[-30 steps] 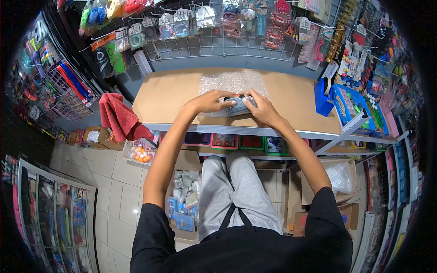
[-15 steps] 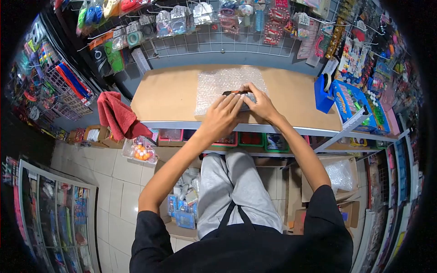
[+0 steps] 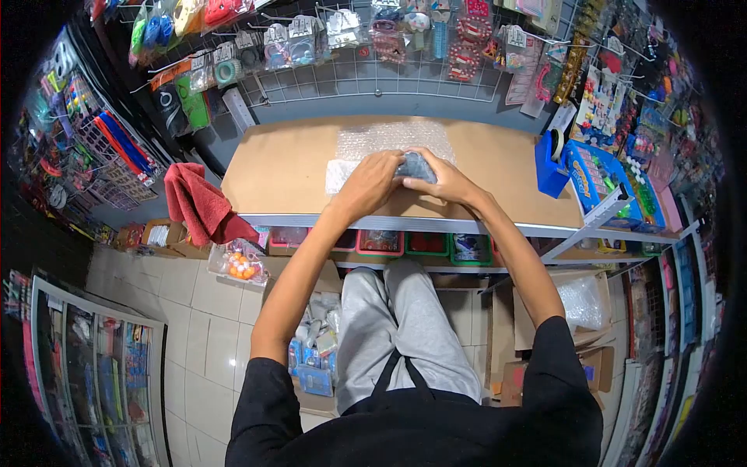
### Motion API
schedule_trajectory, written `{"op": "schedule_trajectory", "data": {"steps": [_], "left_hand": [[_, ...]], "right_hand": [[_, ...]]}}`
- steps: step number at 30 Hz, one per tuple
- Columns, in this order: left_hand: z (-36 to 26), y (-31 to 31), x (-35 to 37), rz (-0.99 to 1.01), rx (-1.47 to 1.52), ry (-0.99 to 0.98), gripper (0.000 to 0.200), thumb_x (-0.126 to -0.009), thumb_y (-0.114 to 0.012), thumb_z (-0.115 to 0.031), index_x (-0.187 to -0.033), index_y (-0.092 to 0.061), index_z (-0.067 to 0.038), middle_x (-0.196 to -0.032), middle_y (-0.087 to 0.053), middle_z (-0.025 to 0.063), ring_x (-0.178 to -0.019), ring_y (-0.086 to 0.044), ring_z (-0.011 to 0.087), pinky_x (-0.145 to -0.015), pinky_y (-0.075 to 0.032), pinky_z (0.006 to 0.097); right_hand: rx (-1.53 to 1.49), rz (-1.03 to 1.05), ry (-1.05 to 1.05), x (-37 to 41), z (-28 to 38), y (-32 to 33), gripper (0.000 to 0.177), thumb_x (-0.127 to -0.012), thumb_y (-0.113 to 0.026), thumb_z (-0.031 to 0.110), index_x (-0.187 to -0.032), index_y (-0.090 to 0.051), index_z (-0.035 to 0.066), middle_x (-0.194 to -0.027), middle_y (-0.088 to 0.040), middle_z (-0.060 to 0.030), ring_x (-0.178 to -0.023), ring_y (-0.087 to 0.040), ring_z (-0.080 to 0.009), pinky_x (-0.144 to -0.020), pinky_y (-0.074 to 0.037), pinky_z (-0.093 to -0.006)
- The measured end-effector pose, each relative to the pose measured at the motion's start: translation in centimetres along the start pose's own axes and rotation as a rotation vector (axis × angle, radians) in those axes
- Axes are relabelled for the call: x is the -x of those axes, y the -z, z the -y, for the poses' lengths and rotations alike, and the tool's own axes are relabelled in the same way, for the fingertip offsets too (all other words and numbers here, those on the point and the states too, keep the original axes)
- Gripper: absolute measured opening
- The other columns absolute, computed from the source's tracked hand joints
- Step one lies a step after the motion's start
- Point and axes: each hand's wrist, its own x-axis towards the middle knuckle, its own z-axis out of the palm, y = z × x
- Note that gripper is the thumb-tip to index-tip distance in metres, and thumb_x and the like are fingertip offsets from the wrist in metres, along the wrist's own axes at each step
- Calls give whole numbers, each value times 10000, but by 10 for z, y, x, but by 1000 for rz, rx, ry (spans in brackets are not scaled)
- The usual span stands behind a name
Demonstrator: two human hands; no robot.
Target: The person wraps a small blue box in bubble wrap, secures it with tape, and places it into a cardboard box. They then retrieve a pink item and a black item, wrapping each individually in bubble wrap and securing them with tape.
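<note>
Left hand (image 3: 372, 185) and right hand (image 3: 445, 181) are closed on a small dark object (image 3: 417, 166) half-rolled in clear bubble wrap (image 3: 389, 140), pressed between them on a tan bench top (image 3: 288, 167).
Loose wrap trails beside the left hand; if pressure is eased, the roll may well spring open.

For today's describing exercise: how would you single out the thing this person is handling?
Find the brown worktop below the wire wall. At its middle, the left hand and right hand meet on a grey bundle. Unlike the flat bubble wrap around it, it bulges.
</note>
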Motion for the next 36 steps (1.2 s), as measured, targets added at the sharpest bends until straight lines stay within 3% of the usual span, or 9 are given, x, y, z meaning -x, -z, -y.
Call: {"op": "schedule_trajectory", "data": {"steps": [4, 9, 15, 16, 20, 24, 26, 30, 36], "left_hand": [[9, 5, -10, 7, 71, 52, 365, -977, -626, -177, -1282, -523, -4, -1264, -581, 215, -1177, -565, 418, -1021, -447, 478], [21, -2, -22, -127, -224, -18, 335, -986, -616, -223, -1264, -583, -39, -1256, -601, 163, -1198, -575, 357, -1126, -382, 483], [33, -7, -27, -22, -110, 99, 406, -988, -615, -315, -1302, -589, -58, -1255, -641, 147, -1231, -576, 309, -1173, -334, 498], [34, -8, -27, -16, -119, 98, 456, -970, -634, -357, -1310, -583, -58, -1270, -634, 150, -1240, -571, 315, -1178, -324, 507], [43, -9, -27, 7, -141, 64, 710, -846, -729, -534, -1341, -557, -55, -1327, -607, 160, -1273, -554, 340, -1192, -290, 545], [55, -10, -35, 124, -112, 115, 943, -687, -807, -650, -1366, -536, -54, -1352, -586, 162, -1290, -538, 361, -1194, -269, 573], [63, -14, -40, 155, -103, 141, 975, -656, -822, -656, -1364, -541, -47, -1345, -587, 161, -1297, -532, 357, -1198, -266, 569], [77, -17, -49, 198, -108, 159, 993, -636, -830, -666, -1351, -559, -32, -1344, -584, 163, -1306, -527, 350, -1199, -265, 567], [96, -21, -61, 364, -60, 274, 1045, -582, -854, -668, -1354, -571, -22, -1336, -612, 174, -1305, -535, 352, -1172, -296, 561]], "right_hand": [[75, -29, 12, -6, -1, 2, 773, -836, -809, 331, -1453, -403, 101, -1219, -660, -239, -1131, -655, -388, -970, -493, -446], [-57, -34, -50, -20, -15, 2, 652, -904, -779, 304, -1410, -430, 88, -1250, -641, -181, -1152, -632, -276, -981, -487, -402], [-145, 57, -231, -30, -13, 15, 586, -919, -766, 356, -1353, -498, 67, -1220, -640, -138, -1115, -613, -218, -980, -476, -366], [-184, 80, -301, -31, -10, 17, 582, -921, -763, 366, -1349, -511, 63, -1216, -639, -130, -1110, -609, -212, -982, -472, -362], [-191, -3, -36, -43, -48, 13, 673, -898, -764, 467, -1302, -575, -37, -1131, -694, -149, -987, -635, -211, -876, -513, -354], [-88, 145, -233, -51, -16, 32, 587, -912, -729, 514, -1160, -686, -17, -1058, -710, -134, -980, -639, -217, -892, -515, -351], [-79, 179, -338, -55, 1, 40, 621, -898, -733, 537, -1196, -675, -5, -1127, -694, -160, -1011, -641, -244, -914, -510, -371], [288, 102, -131, -74, -36, 44, 742, -885, -749, 524, -1401, -534, 36, -1312, -590, -187, -1201, -578, -269, -952, -494, -355], [514, 196, -39, -74, 9, 69, 951, -719, -858, 548, -1457, -459, 100, -1458, -508, -143, -1383, -453, -306, -1105, -349, -477]]}}
